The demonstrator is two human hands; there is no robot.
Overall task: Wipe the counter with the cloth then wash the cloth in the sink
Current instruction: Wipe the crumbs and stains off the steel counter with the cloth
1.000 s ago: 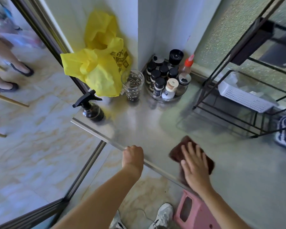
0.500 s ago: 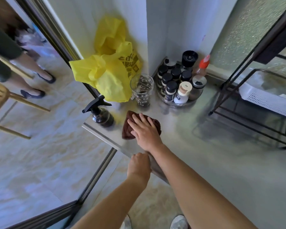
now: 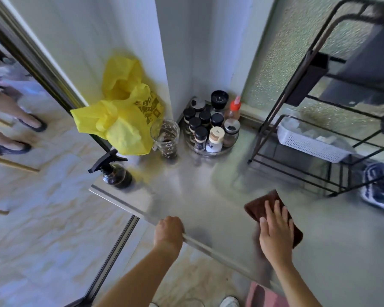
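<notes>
Where the brown cloth lies flat on the steel counter, near its front edge, the right hand presses down on it with palm flat and fingers spread, gripping nothing. Left hand is curled closed over the counter's front edge. Further back on the counter: a dark spray bottle at the left corner, a yellow plastic bag against the wall, a clear glass beside it, and a round tray of spice jars in the corner. A black wire rack holding a white basket stands to the right. Motion blur affects the right forearm.
</notes>
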